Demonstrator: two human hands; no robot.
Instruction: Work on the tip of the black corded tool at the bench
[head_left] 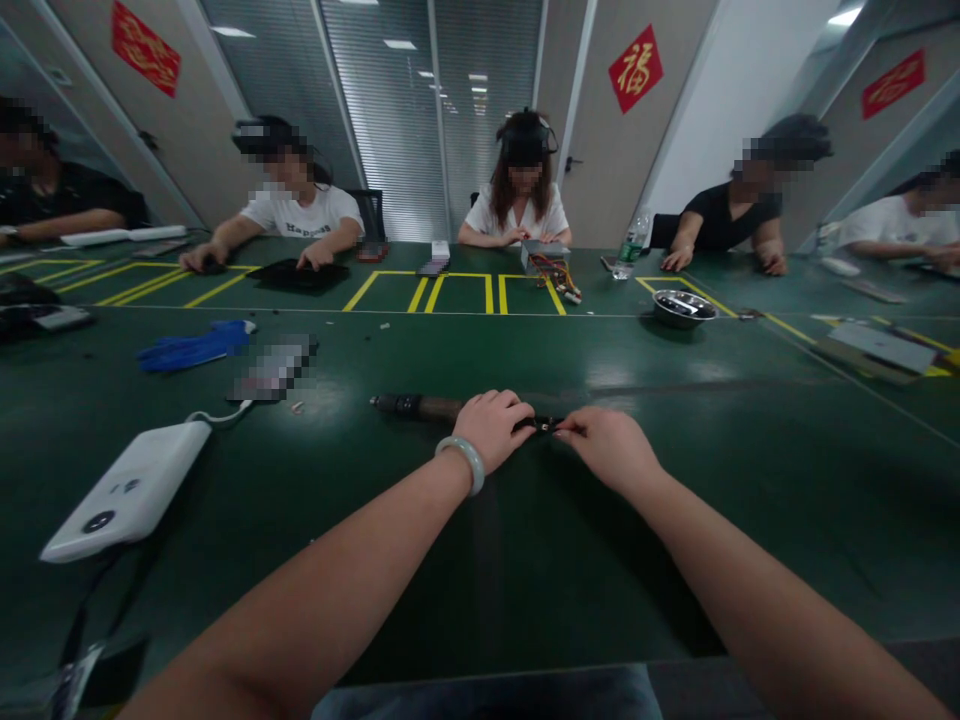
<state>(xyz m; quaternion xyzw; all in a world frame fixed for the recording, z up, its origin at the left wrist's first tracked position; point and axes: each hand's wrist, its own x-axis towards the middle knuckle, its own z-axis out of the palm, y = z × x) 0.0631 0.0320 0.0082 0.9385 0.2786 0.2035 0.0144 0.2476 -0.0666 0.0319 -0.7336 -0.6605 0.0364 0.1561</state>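
An electric screwdriver [435,409] with a dark collar and a narrow tip lies across the green table, its tip pointing left. My left hand [491,425], with a pale bangle at the wrist, is wrapped over its rear part. My right hand [606,445] pinches a small dark piece at the tool's right end, seemingly a plug or cable end. Between my hands a short dark part [546,424] with a bright spot shows. My fingers hide most of this end, so I cannot tell whether the pieces are joined.
Left of me are a white power bank [127,490], cabled to a phone [276,368], and a blue glove [196,346]. A metal bowl [682,308] and a water bottle [634,245] stand farther right. Several people sit opposite, one at a grey box with wires [549,260].
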